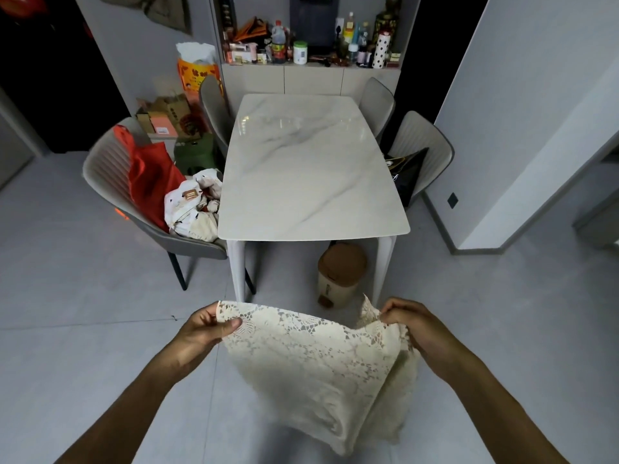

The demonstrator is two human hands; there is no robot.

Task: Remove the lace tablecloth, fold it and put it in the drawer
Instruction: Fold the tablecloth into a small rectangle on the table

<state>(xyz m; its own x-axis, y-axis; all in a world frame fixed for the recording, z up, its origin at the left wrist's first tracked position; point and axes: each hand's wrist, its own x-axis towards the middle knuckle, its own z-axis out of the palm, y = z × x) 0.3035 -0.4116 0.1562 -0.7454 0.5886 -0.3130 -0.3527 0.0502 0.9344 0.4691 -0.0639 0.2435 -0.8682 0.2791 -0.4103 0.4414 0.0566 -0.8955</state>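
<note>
Off the marble desk (pixel 311 169) and held over open grey floor (pixel 100 296) in front of its near edge, the lace tablecloth (pixel 318 363) hangs doubled, its top edge stretched between the left hand (pixel 204 329) and right hand (pixel 412 324), each pinching a corner.

I can read almost no text from my view. The orange bag (pixel 197 75) behind the far left chair carries large printed characters in dark colour, but they are too blurred for me to make out. The bottle (pixel 278 45) on the shelf has a red and yellow label, and the white jar (pixel 300 52) beside it has a pale label; on both, the print is too small to read. The brown cardboard box (pixel 167 113) on the floor shows a white sticker, also not legible.
</note>
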